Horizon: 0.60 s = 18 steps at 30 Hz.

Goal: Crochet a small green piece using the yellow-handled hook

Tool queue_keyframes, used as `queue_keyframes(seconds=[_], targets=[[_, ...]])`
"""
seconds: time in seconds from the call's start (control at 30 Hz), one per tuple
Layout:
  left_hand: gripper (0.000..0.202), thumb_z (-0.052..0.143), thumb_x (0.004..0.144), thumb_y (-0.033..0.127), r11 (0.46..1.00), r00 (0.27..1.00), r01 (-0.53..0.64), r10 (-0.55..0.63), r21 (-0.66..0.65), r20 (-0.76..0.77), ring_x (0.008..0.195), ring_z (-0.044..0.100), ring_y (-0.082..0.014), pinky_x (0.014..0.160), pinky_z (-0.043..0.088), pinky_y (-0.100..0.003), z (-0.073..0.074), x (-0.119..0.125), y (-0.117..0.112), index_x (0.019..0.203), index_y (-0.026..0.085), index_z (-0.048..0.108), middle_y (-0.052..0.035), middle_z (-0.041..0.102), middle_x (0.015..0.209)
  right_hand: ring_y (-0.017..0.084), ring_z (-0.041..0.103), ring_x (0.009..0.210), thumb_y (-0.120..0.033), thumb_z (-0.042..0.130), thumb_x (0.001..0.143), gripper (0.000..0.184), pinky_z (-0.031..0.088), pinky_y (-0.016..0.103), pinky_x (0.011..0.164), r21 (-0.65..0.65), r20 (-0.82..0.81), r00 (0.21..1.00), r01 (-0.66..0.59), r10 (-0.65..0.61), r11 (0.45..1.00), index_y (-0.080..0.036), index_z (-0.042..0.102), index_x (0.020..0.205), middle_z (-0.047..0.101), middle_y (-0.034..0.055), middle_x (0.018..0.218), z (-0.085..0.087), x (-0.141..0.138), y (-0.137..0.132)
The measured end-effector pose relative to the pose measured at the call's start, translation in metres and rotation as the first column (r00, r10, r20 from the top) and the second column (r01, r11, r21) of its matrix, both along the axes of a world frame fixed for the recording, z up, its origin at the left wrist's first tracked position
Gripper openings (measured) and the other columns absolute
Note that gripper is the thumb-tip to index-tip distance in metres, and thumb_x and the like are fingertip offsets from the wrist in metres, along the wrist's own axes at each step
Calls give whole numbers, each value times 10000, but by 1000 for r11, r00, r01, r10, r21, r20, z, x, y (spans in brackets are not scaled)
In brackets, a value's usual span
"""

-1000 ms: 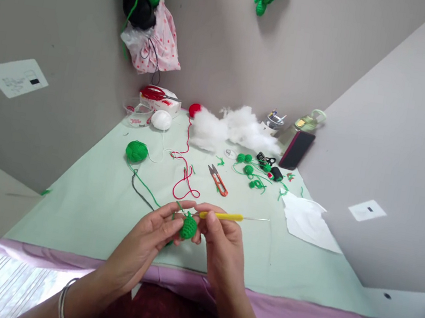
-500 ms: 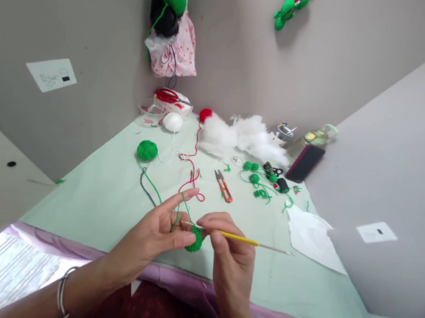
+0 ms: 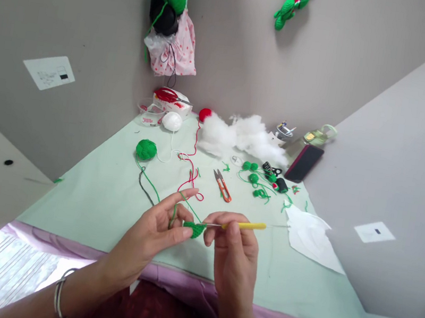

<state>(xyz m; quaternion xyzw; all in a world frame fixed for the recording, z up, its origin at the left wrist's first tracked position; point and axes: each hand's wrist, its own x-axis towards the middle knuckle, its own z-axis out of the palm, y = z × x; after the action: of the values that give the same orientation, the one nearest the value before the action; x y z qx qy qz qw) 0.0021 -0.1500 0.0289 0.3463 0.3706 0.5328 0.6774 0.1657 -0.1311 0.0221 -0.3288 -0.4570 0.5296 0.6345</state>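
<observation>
My left hand (image 3: 159, 228) pinches a small green crochet piece (image 3: 195, 230) between thumb and fingers. Green yarn runs over its raised index finger down to the piece. In my right hand (image 3: 236, 249) is a crochet hook (image 3: 246, 225) with a yellow handle, held between thumb and fingers. Its thin metal tip points left and meets the upper edge of the piece. A green yarn ball (image 3: 146, 149) lies on the table beyond my left hand, its strand leading toward that hand.
Orange thread snips (image 3: 222, 186) lie beyond my hands, near loose red yarn (image 3: 196, 145). White stuffing (image 3: 242, 137) is heaped at the back. Small green crochet balls (image 3: 253, 178), a phone (image 3: 304, 163) and white paper (image 3: 307, 236) lie on the right. A white yarn ball (image 3: 172, 121) sits back left.
The hook has shifted right and up in my right hand's grip, drawing its tip toward the piece's right edge. The green piece has tilted from a round face to a flatter, folded-looking shape.
</observation>
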Motion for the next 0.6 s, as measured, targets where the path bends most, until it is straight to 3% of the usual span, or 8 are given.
queue_keyframes(seconds=[0.17,0.33,0.47,0.6], targets=[[583,837,874,312,998,992,-38,44,58,-119,769,484,-148,745,407,-301,-2,-1,-1,1437,328,686,9,598,939,149,640,650,-387,631,1052,256,543,322,664,103,156,988,-6,-10,995,-236,787,917,760,41,865,-1,6,-4],[521,798,886,267,986,936,-87,130,142,-329,705,503,-128,794,453,-312,0,-2,-1,1393,334,702,26,608,930,171,667,730,-242,583,1070,230,551,333,700,299,324,936,39,-140,953,-272,795,987,763,38,887,0,8,-9],[448,792,875,259,964,876,-160,238,213,-418,668,507,-120,801,462,-317,1,0,-4,1315,326,737,35,611,908,207,713,885,-159,552,1064,251,567,363,808,391,436,887,-33,-153,920,-279,771,1048,772,46,912,0,10,-12],[383,789,870,247,940,845,-207,312,272,-434,639,501,-121,807,467,-330,-1,4,-6,1250,294,772,32,621,856,212,730,926,-83,568,1024,294,574,360,818,483,538,814,-84,-219,872,-281,753,1137,786,59,982,-4,11,-16]])
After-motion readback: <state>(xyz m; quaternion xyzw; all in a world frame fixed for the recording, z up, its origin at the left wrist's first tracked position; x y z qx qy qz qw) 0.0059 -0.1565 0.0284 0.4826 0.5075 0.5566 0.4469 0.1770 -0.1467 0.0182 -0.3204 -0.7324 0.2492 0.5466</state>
